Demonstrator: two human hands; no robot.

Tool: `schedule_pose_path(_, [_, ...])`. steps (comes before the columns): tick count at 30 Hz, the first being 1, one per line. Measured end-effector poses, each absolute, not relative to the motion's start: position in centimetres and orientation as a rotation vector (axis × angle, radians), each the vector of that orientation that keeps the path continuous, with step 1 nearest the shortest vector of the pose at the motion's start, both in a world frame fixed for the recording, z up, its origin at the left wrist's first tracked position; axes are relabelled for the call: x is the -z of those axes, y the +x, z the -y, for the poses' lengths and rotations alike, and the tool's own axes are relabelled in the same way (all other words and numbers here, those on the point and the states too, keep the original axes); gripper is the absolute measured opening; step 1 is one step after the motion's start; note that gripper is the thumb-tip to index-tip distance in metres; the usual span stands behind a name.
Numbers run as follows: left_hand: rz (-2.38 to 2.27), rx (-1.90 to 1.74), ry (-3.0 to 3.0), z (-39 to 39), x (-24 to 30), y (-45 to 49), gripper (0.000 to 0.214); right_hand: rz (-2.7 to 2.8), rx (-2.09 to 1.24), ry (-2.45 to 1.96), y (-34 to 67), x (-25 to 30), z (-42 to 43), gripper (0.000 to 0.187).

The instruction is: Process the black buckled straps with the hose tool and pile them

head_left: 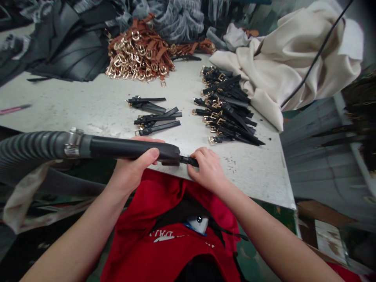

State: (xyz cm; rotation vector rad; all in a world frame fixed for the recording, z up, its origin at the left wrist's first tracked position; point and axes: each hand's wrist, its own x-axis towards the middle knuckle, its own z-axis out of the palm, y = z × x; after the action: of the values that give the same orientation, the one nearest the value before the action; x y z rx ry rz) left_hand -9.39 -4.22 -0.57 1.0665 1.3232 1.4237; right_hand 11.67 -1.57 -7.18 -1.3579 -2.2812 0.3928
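My left hand (138,164) is wrapped round a black hose nozzle (126,148), thumb on its near side. A metal clamp (72,143) joins the nozzle to a grey ribbed hose (32,147) running off to the left. At the nozzle's right end, my right hand (207,166) pinches a short black strap (188,159), which points at the nozzle's mouth; its far end is hidden by my fingers. Beyond my hands lie several black buckle straps (158,117) in a small group. A larger heap of black buckle straps (226,105) is to the right.
A pile of brown straps with gold buckles (141,51) sits farther back on the white table (73,98). Dark leather pieces (67,43) lie at the back left, cream fabric (288,62) at the right with a black cable (317,55) across it. A pink pen (14,109) is left.
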Motion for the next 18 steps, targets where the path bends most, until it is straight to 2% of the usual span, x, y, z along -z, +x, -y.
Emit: schedule_pose_path(18, [-1.249, -1.331, 1.142, 1.4, 0.2, -7.3, 0.019, 2.203, -0.556, -1.325, 12.7, 7.0, 1.9, 0.036])
